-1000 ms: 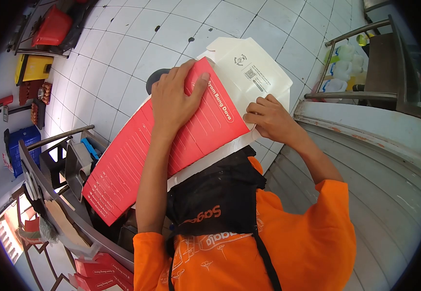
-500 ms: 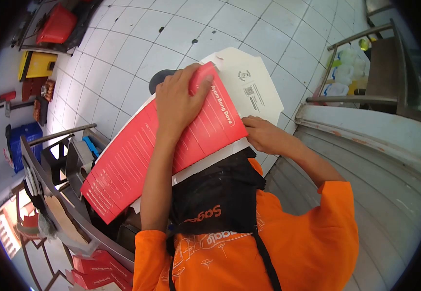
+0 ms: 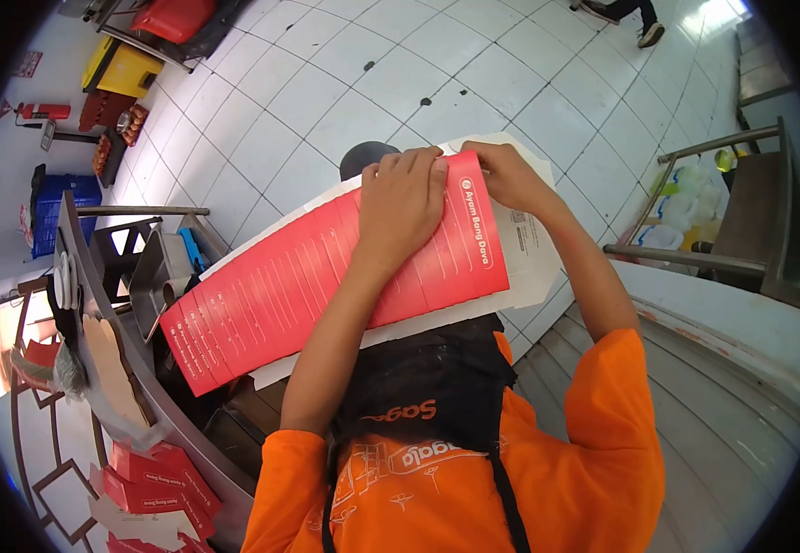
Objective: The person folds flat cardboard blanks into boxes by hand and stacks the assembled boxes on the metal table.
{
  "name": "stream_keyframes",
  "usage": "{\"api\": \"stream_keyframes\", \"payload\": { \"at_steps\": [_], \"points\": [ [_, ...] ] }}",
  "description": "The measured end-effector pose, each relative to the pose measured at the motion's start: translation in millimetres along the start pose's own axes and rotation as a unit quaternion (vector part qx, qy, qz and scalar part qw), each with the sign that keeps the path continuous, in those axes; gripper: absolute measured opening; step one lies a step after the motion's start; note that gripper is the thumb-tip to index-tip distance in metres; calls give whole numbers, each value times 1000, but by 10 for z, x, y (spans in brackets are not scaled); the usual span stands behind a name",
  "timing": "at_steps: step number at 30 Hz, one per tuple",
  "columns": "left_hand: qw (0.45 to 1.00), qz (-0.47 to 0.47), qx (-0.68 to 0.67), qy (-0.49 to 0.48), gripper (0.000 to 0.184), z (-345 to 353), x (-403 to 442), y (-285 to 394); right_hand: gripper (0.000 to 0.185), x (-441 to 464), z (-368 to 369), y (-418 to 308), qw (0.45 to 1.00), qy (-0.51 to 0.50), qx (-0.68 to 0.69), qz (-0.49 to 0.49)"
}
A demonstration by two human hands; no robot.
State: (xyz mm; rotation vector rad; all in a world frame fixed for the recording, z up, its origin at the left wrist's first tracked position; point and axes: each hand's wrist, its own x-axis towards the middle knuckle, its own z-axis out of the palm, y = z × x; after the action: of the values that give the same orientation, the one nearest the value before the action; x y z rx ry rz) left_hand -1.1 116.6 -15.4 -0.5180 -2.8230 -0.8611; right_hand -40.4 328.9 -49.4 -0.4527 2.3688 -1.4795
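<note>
A long red flat-folded cardboard box, printed "Ayam Bang Dava", lies slanted across the front of my body, with white cardboard flaps showing past its edges. My left hand rests over its red face, with the fingers bent at the far edge. At the far right corner, my right hand pinches the edge, its fingertips partly hidden behind the cardboard. The left end of the box reaches over a cluttered metal table.
A metal tray stands beside the box's left end. More red cardboard boxes are stacked at lower left. Plastic bottles sit on a rack at right. Another person's shoe shows on the tiled floor at the top.
My right hand has moved from the box's near right corner up to its far right corner. The box has turned flatter across my view. A person's feet have come into view.
</note>
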Motion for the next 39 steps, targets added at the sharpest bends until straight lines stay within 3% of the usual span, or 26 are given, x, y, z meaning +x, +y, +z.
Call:
{"api": "stream_keyframes", "payload": {
  "at_steps": [1,4,7,10,13,16,19,22,25,28,31,34,37,39],
  "points": [
    [1000,2,19,9,35,10,9,-19,21,52,-43,26,995,-30,-91,11],
    [998,-9,54,15,34,2,14,10,14,3,-125,-190,990,-19,-128,-51],
    [998,8,47,40,33,28,-5,-39,21,24,-181,-206,986,-52,-153,-29],
    [999,-2,39,11,32,5,-4,-15,16,78,-54,-99,998,-49,-30,-37],
    [1000,-16,20,-8,32,-12,11,-37,20,123,101,121,999,-36,-13,16],
    [1000,-19,2,0,32,-17,20,-55,34,-24,438,209,992,113,-13,-59],
    [1000,-1,13,28,31,46,-21,-75,50,-59,621,184,971,112,205,-55],
    [999,0,30,24,31,60,-6,-79,52,-8,709,109,982,98,160,-28],
    [1000,-7,26,12,31,69,9,-91,55,49,624,106,975,54,217,12],
    [1000,-4,22,20,31,84,23,-96,59,82,574,179,981,35,190,15],
    [999,5,27,31,31,99,25,-80,60,74,502,53,998,23,49,-26],
    [999,-20,30,-18,32,21,28,-28,63,93,470,70,998,16,62,-15],
    [999,26,7,38,44,4,-36,-31,62,-127,427,-63,997,52,52,-35],
    [999,50,12,6,60,-168,-252,154,56,-357,447,-3,984,118,128,-42]
  ]
}}
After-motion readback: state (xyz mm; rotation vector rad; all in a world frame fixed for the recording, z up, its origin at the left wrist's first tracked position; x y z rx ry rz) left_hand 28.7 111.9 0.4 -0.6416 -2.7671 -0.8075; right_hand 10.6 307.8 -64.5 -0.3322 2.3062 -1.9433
